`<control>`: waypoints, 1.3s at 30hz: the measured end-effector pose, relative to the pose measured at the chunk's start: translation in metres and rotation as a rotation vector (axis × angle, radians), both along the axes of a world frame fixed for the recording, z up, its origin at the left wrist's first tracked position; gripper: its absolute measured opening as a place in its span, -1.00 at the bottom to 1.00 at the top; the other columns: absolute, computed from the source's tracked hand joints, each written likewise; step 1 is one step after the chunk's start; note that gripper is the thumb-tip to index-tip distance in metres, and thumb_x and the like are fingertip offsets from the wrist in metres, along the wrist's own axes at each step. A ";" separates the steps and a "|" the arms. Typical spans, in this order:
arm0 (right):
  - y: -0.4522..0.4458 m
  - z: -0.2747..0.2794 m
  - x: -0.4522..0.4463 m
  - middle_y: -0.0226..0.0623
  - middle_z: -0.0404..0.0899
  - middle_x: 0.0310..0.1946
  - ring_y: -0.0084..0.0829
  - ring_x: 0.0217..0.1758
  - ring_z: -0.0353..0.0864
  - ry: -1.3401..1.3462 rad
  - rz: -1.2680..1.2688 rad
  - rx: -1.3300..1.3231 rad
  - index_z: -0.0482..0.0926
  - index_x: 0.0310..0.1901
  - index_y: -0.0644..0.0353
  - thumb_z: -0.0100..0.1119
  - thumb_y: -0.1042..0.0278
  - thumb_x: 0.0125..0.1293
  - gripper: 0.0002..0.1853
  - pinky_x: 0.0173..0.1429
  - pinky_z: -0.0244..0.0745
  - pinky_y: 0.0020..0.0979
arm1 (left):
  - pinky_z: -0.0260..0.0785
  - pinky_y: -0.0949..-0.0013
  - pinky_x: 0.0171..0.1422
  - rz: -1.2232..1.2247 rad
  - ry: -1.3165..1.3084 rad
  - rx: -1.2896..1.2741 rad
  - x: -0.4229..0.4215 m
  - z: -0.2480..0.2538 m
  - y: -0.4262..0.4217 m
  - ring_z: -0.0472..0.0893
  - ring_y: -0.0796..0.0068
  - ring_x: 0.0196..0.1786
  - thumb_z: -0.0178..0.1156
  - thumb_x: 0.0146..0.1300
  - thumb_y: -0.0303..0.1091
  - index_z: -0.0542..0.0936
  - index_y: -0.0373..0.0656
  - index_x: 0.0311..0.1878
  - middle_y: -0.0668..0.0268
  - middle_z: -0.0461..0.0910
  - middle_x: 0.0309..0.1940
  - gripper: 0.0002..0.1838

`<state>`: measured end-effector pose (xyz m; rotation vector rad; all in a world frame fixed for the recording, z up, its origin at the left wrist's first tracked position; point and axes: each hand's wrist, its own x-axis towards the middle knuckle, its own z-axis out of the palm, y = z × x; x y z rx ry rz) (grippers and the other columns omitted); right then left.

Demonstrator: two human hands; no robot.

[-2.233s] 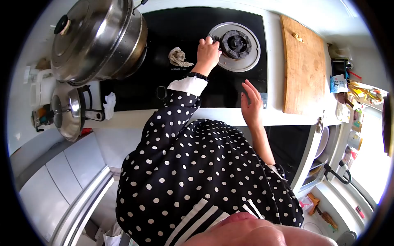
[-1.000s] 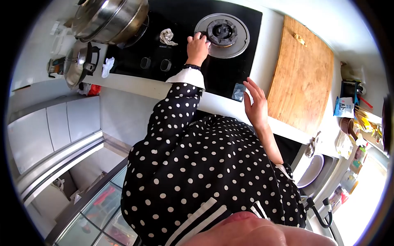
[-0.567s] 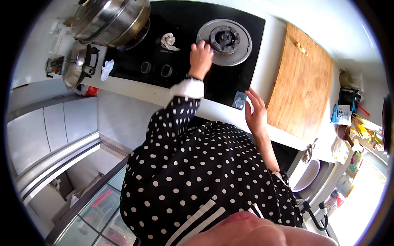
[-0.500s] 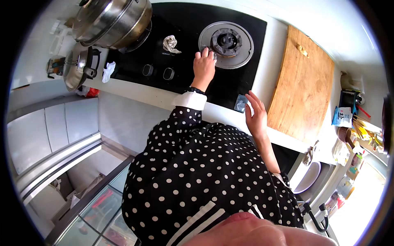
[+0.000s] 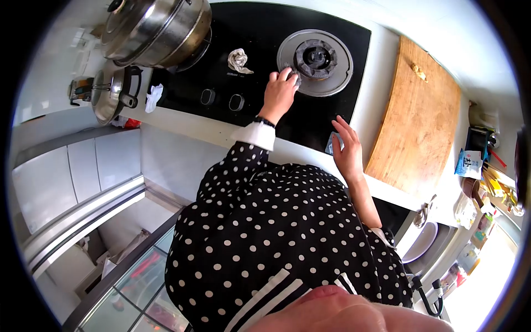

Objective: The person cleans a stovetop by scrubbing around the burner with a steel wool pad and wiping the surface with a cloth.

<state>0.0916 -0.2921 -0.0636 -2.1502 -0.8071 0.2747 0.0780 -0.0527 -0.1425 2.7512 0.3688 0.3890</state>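
Note:
My left hand [image 5: 278,95] is closed on a dark grey scrubber [image 5: 297,79] that looks like steel wool, mostly hidden under my fingers. It presses at the lower left rim of the round metal burner plate [image 5: 341,81] on the black gas hob [image 5: 260,25]. My right hand [image 5: 348,150] is held open with nothing in it, fingers stretched forward over the hob's front right corner. Partly behind its fingers lies a bluish label [image 5: 332,145] on the hob. A crumpled whitish cloth [image 5: 238,60] rests left of the burner.
A large steel steamer pot [image 5: 160,33] stands on the left burner, with a pan [image 5: 108,97] beside it. White tissue [image 5: 154,98] lies at the hob's left edge. To the right is a wooden cutting board [image 5: 417,119] with a small yellowish piece [image 5: 418,72] on it.
The view has shifted slightly, so the hob and board appear farther right. My left hand and the scrubber remain at the burner plate's rim. My right hand stays open near the corner.

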 end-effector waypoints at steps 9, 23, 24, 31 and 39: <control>0.000 0.010 0.004 -0.15 0.45 0.08 -0.09 0.04 0.47 -0.090 -0.010 0.035 0.50 -0.01 0.19 0.07 0.53 0.17 -0.69 0.11 0.40 -0.25 | 0.32 0.20 0.04 0.055 -0.053 0.080 0.026 -0.007 0.018 0.38 0.11 -0.02 0.18 0.09 -0.32 0.57 -0.11 -0.15 0.23 0.43 0.03 -0.77; -0.011 -0.001 -0.002 -0.14 0.44 0.08 -0.08 0.03 0.47 -0.077 -0.025 0.060 0.48 0.00 0.19 0.08 0.55 0.16 -0.67 0.08 0.41 -0.22 | 0.34 0.19 0.00 0.143 0.112 0.170 0.024 0.016 0.010 0.40 0.03 -0.08 0.24 0.05 -0.23 0.57 -0.23 -0.20 0.05 0.40 -0.10 -0.69; -0.012 -0.002 -0.003 -0.13 0.44 0.08 -0.08 0.03 0.47 -0.066 -0.020 0.064 0.48 0.00 0.19 0.08 0.55 0.15 -0.67 0.09 0.41 -0.22 | 0.36 0.19 -0.01 0.156 0.154 0.097 0.015 0.022 -0.006 0.39 0.03 -0.07 0.24 0.06 -0.21 0.57 -0.23 -0.14 0.06 0.38 -0.12 -0.66; 0.061 -0.017 0.017 -0.10 0.44 0.06 -0.10 0.04 0.46 -0.117 0.145 0.190 0.49 -0.01 0.21 0.13 0.52 0.10 -0.65 0.11 0.39 -0.25 | 0.36 0.20 0.04 0.115 -0.009 -0.028 -0.005 0.031 -0.016 0.45 0.03 -0.03 0.22 0.08 -0.28 0.50 -0.24 0.03 -0.01 0.41 -0.01 -0.57; 0.139 -0.073 0.026 -0.17 0.30 0.17 -0.13 0.16 0.31 -0.417 0.198 -0.091 0.30 0.16 0.13 0.31 0.39 -0.05 -0.34 0.20 0.32 -0.28 | 0.35 0.28 0.08 0.109 -0.112 -0.260 -0.114 0.066 -0.012 0.48 0.13 0.02 0.15 0.14 -0.41 0.48 -0.25 0.03 0.14 0.46 0.01 -0.64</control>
